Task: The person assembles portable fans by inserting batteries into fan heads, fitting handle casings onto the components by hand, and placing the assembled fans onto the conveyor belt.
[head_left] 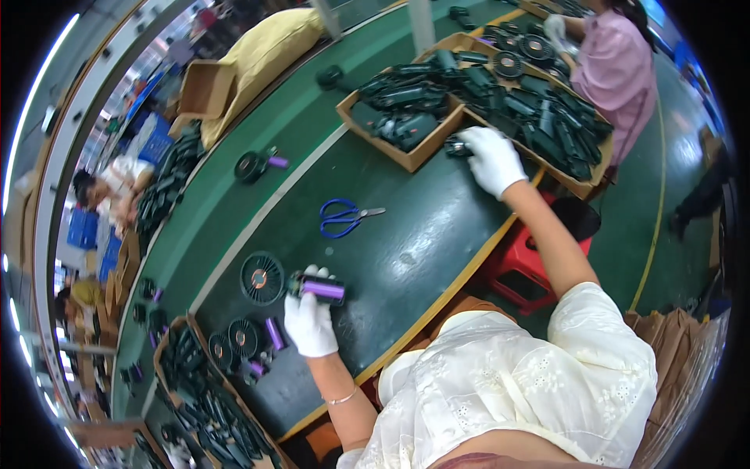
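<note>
My left hand (311, 320), in a white glove, is closed round a dark fan handle (334, 302) with a purple cylindrical battery (323, 289) lying in its open side. The glove hides the lower part of it. Just beyond sits a round dark fan head (262, 278), and loose purple batteries (274, 334) lie to the left of the hand. My right hand (494, 160), gloved too, reaches out by the corner of the cardboard boxes. Its fingers are closed on a small dark part (456, 146), whose exact kind I cannot make out.
Blue-handled scissors (349, 218) lie mid-table. Cardboard boxes (414, 160) of dark green shells stand at the far right, another box (226, 399) at the near left. A fan with battery (251, 166) rests on the green conveyor (226, 203). A co-worker in pink (617, 74) works at right, beyond a red stool (519, 273).
</note>
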The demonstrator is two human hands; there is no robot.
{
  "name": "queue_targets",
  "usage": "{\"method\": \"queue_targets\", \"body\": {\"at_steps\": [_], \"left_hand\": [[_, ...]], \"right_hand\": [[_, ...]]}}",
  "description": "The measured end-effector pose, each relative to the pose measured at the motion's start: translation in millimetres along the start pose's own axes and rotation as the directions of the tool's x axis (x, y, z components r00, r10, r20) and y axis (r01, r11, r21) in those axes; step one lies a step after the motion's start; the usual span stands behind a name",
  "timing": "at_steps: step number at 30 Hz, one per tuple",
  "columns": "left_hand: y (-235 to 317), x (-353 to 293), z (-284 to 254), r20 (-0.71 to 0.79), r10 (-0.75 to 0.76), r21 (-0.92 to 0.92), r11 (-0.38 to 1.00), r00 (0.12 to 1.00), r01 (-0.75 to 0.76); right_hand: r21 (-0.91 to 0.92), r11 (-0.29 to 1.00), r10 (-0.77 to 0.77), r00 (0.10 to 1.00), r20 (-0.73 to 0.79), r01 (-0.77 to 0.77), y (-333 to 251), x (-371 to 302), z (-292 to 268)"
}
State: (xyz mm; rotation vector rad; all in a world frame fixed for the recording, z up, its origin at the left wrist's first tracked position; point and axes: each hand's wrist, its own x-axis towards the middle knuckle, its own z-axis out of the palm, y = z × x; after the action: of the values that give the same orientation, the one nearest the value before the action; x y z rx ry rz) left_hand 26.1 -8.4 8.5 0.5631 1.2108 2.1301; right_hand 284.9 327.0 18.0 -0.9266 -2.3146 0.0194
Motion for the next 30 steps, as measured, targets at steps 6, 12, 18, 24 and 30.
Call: {"method": "queue_targets", "body": {"at_steps": [6,12,18,24,30], "left_hand": [[-3,4,3,0.026,-0.029,-0.008,1.000,0.999,0.029],[-1,0,-2,-0.048,0.009,0.063,0.998,0.999,-0.006],[3,0,-3,-0.091,-0.051,0.128,0.990,0.995,0.062],[3,-4,1,-0.090,0.070,0.426,0.905,0.993,-0.025],[7,-5,1,-0.091,0.095,0.656,0.755,0.991,-0.012]], "right_hand": [[0.032,0.982,0.173,0.961,0.214,-0.184,13,-10,4],[0.491,0.871,-0.253,0.836,0.487,-0.022,-109,-39,-9],[0.285,0.906,-0.407,0.826,0.389,0.312,-137,-32,2],[0.637,0.726,-0.435,0.891,0.134,0.259,-213,-34,11],[0.577,0.758,-0.401,0.915,0.045,0.304,-263,-45,43]]}}
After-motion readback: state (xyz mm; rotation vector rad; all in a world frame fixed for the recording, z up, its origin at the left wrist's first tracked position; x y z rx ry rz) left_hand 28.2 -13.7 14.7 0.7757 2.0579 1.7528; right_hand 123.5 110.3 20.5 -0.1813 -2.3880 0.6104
